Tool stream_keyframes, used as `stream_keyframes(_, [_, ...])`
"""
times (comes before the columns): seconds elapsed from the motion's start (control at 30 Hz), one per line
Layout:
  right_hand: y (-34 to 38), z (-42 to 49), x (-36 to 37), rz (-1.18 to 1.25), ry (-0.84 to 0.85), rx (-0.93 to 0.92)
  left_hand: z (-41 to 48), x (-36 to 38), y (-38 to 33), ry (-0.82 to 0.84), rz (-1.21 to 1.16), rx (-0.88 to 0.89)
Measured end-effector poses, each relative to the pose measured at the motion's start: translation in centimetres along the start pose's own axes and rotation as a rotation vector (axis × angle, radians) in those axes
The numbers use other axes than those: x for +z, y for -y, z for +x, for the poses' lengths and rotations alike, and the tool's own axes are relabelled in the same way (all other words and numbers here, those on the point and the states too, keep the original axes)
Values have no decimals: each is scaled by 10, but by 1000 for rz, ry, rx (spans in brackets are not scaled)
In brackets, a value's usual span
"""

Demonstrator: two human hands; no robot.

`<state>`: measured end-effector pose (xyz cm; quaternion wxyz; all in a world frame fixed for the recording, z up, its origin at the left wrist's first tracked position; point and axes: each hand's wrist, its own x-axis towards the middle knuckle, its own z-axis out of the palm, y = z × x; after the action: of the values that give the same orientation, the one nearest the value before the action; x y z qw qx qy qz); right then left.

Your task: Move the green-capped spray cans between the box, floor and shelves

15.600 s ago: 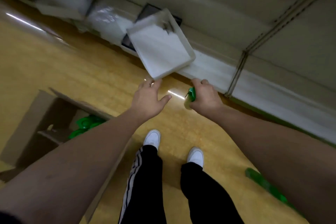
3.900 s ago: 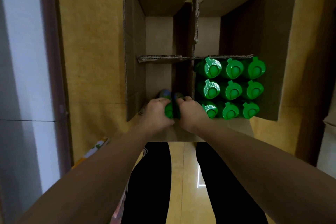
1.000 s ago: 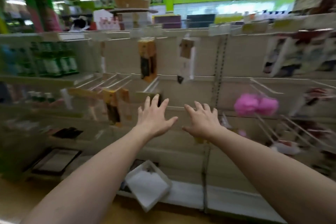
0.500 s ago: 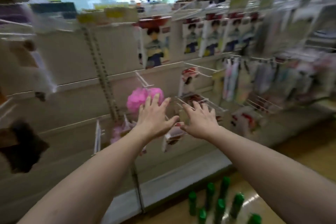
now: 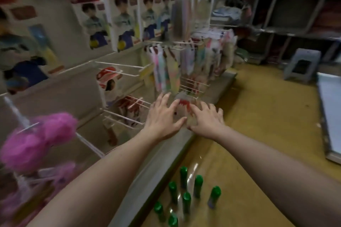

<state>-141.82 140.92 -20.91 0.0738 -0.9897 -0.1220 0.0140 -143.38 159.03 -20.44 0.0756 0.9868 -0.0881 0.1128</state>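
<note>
My left hand [image 5: 162, 118] and my right hand [image 5: 206, 120] are stretched out side by side at chest height, fingers spread and straight, holding nothing. Both hover in front of a shop display rack [image 5: 118, 83] with wire hooks and hanging packets. Below my arms, several green-capped bottles [image 5: 186, 195] stand upright on the yellow floor beside the rack's base. The view is blurred by motion.
Pink bath puffs [image 5: 36, 138] hang on hooks at the left. Boxed goods with a printed figure [image 5: 121, 22] line the upper rack. A grey plastic stool [image 5: 302, 64] stands at the far right by dark shelving [image 5: 295, 14]. A pale flat panel [image 5: 330, 112] lies along the right edge.
The view has swung right along the rack, so the pink puffs slid to the left and the aisle floor and stool came into sight. Both hands stay open and empty.
</note>
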Motion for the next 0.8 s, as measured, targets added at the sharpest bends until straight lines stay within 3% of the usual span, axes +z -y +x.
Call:
stream_keyframes(0.37, [-66,23,88,-5,202,307,50,121,-19,300,-71,131])
stream_keyframes(0.8, [-164,52,321,0,540,285,5,368,-3,668,-138,-57])
